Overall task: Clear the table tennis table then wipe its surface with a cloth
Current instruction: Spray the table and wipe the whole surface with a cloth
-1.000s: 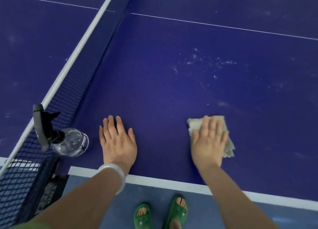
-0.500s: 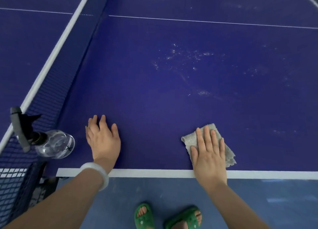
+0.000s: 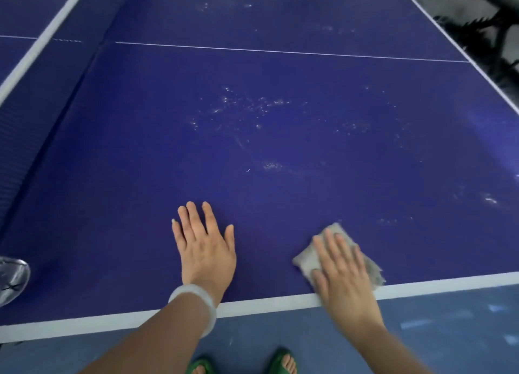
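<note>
— Wiping is under way, it seems? How much is judged done?

— The clearing looks finished on this half: no bats or balls are seen on the table tennis table (image 3: pixel 280 137). The cloth (image 3: pixel 310 258) is pressed flat under the right hand (image 3: pixel 341 272), fingers straight, at the near white edge line, right of centre.

— And the left hand (image 3: pixel 206 250)?

— It is laid open on the bare surface, nothing held, a pale bangle (image 3: pixel 196 303) worn at the wrist.

— What is left?

— Pale smears (image 3: pixel 247 106) are still seen farther in and toward the right, so most of this half is judged unwiped. A clear bottle (image 3: pixel 11 278) is cut off at the left edge.
</note>
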Motion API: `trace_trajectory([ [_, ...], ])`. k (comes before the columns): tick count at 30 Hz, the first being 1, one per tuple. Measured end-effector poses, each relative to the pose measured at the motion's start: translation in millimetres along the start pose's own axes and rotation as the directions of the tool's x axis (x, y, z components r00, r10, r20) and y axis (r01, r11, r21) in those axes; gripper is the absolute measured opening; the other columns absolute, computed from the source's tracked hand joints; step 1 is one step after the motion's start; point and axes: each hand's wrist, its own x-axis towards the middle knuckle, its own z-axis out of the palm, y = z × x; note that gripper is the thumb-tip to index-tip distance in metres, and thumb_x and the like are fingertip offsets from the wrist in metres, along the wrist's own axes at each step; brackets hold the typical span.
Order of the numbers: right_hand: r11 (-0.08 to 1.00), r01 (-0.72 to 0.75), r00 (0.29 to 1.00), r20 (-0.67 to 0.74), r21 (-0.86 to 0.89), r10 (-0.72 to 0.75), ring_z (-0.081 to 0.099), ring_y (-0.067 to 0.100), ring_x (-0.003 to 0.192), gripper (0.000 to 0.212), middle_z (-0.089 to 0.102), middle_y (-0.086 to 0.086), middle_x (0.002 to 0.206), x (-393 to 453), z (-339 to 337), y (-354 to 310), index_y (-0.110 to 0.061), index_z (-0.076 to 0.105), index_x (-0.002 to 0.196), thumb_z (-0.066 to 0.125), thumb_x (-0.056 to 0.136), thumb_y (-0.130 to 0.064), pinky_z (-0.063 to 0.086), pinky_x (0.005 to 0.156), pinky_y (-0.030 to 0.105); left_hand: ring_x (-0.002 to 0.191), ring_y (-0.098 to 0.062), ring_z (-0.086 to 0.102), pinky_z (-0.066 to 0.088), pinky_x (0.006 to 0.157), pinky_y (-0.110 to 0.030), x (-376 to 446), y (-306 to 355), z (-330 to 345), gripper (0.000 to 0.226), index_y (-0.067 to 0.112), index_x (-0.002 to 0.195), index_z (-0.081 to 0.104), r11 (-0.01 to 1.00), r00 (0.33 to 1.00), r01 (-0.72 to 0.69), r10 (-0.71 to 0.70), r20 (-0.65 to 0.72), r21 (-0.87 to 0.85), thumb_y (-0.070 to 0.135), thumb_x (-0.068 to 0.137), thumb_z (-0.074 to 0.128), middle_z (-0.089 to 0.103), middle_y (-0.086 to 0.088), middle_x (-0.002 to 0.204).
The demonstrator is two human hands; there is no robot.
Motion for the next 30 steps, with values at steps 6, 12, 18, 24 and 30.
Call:
trace_trajectory([
  [6,0.763,-0.627,0.774,0.009,0.156,0.633,0.01,0.027,0.149,0.063,0.018,0.009,0.161,17.6,0.7,57.7,-0.02,0.01,0.154,0.008,0.098,-0.05,0.006,0.12,0.052,0.146,-0.04,0.016,0.013,0.119,-0.055,0.9,4.2,-0.7,0.072,0.003,0.15,0.028,0.999,1.0,0.027,-0.027,-0.005,0.024,0.049,0.096,0.013,0.024,-0.027,0.154],
  [12,0.998,-0.017,0.999,-0.044,0.053,0.02,0.017,0.03,0.148,0.062,0.026,0.012,0.158,67.5,-2.0,-50.9,-0.014,0.026,0.153,0.019,0.098,-0.043,0.015,0.116,0.052,0.147,-0.037,0.012,0.01,0.12,-0.052,0.8,4.3,0.4,0.073,0.005,0.151,0.025,0.999,0.999,0.031,-0.031,-0.012,0.038,0.05,0.096,0.009,0.021,-0.024,0.156],
  [18,0.978,0.203,0.978,-0.04,-0.039,-0.204,0.018,0.023,0.148,0.06,0.026,0.005,0.159,106.6,-2.5,33.4,-0.02,0.025,0.153,0.017,0.098,-0.044,0.014,0.118,0.047,0.149,-0.033,0.007,0.006,0.121,-0.05,0.0,5.3,-0.8,0.067,0.007,0.152,0.022,0.998,0.999,0.048,-0.048,0.0,0.033,0.047,0.099,0.015,0.016,-0.02,0.158],
  [24,0.849,-0.507,0.857,-0.016,0.151,0.515,0.006,0.028,0.15,0.058,0.012,0.012,0.162,112.8,-6.4,71.2,-0.014,0.011,0.155,0.016,0.103,-0.039,0.005,0.12,0.053,0.149,-0.032,0.009,0.008,0.121,-0.049,0.1,5.6,-0.2,0.071,0.008,0.152,0.024,0.995,0.998,0.058,-0.058,-0.005,0.083,0.051,0.097,0.007,0.02,-0.019,0.158],
  [30,0.957,0.279,0.96,-0.06,0.075,-0.275,0.009,0.028,0.15,0.06,0.018,0.011,0.161,132.8,-2.6,-69.1,-0.014,0.021,0.154,0.019,0.101,-0.041,0.016,0.118,0.053,0.148,-0.033,0.017,0.014,0.119,-0.049,1.9,7.6,-2.8,0.07,0.007,0.15,0.03,0.992,0.998,0.07,-0.07,-0.006,0.105,0.05,0.098,0.013,0.026,-0.02,0.156],
])
